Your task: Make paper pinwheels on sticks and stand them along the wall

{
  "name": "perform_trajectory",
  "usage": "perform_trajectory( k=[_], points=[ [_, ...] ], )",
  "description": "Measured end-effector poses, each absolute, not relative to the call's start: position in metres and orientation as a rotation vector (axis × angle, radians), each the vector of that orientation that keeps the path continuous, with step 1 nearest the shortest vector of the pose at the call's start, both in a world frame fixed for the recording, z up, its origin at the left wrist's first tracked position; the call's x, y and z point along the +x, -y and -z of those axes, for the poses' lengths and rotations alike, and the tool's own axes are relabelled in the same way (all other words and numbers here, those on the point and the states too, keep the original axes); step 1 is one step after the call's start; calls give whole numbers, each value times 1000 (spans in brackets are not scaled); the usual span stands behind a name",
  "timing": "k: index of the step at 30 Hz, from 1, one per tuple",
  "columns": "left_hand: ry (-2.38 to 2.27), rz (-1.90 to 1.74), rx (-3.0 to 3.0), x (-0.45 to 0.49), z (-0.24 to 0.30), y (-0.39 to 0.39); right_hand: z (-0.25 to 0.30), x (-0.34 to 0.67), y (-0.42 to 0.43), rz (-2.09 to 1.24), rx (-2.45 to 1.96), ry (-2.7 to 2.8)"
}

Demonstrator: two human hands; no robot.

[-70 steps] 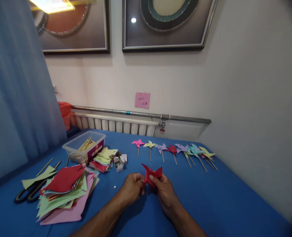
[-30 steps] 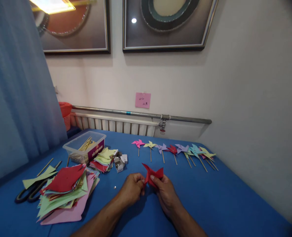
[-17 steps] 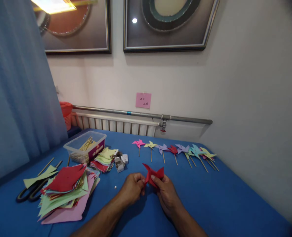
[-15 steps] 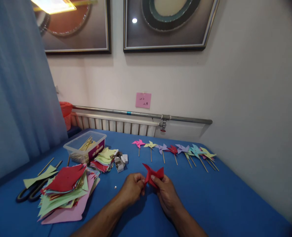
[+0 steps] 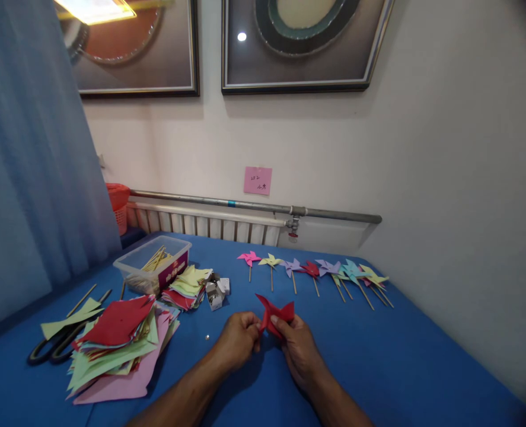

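Note:
A folded red paper pinwheel (image 5: 275, 312) is held just above the blue table (image 5: 378, 362) between both hands. My left hand (image 5: 238, 339) is curled in a loose fist and pinches the pinwheel's left side. My right hand (image 5: 299, 349) pinches its right side with thumb and fingers. Behind them a row of finished pinwheels on sticks (image 5: 316, 271) lies in pink, yellow, purple, red and teal.
A pile of cut coloured paper (image 5: 118, 344) lies at the left, with black scissors (image 5: 49, 350) beside it. A clear plastic box of wooden sticks (image 5: 152, 270), a smaller paper stack (image 5: 187, 286) and a small white box (image 5: 217, 292) sit further back. A radiator (image 5: 204, 224) runs along the wall.
The hands and the red pinwheel stay in almost the same place; the fingers shift slightly on the paper. The view wobbles a little.

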State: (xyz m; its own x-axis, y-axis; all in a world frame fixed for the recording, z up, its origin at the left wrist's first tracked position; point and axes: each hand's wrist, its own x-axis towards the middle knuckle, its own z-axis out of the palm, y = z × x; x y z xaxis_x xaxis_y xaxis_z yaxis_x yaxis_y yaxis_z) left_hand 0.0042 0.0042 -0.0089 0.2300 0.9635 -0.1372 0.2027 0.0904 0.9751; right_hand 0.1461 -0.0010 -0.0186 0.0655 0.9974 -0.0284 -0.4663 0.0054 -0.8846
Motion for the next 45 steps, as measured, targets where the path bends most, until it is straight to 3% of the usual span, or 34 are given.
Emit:
perform_trajectory(
  k=[45],
  points=[
    [-1223,-830,1375,3,-1,-2,20,147,1,-1352,-875,810]
  ],
)
